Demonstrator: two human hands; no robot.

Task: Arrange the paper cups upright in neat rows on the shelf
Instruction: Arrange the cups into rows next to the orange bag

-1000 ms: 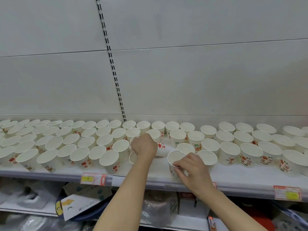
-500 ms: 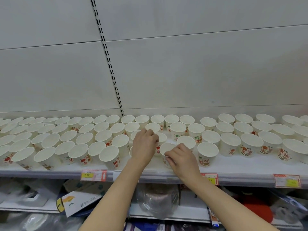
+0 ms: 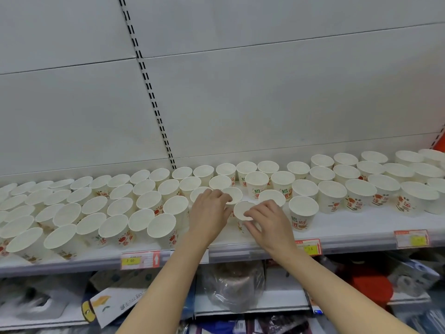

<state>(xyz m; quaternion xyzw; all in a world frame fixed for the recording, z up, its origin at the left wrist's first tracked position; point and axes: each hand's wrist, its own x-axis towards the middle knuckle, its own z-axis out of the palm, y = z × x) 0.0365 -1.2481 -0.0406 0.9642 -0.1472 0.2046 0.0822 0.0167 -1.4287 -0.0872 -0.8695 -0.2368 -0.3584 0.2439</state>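
Several white paper cups with red and green print stand upright in rows along the white shelf (image 3: 337, 231). My left hand (image 3: 210, 210) reaches over the middle of the shelf and pinches the rim of one cup (image 3: 234, 194) in the third row. My right hand (image 3: 267, 222) grips the rim and side of a front cup (image 3: 240, 209), thumb on its near wall and fingers over the rim. The lower part of both held cups is hidden behind my hands.
Price tags (image 3: 139, 260) hang on the shelf's front rail. A slotted upright (image 3: 149, 92) runs up the grey back panel. Below the shelf lie bagged goods (image 3: 233, 285) and a cardboard box (image 3: 115, 302). A bare strip of shelf lies in front of the right-hand cups.
My right hand has carried its cup back from the shelf's front edge towards the rows. My left hand has shifted right onto the rim of a neighbouring cup. The view has tilted slightly.
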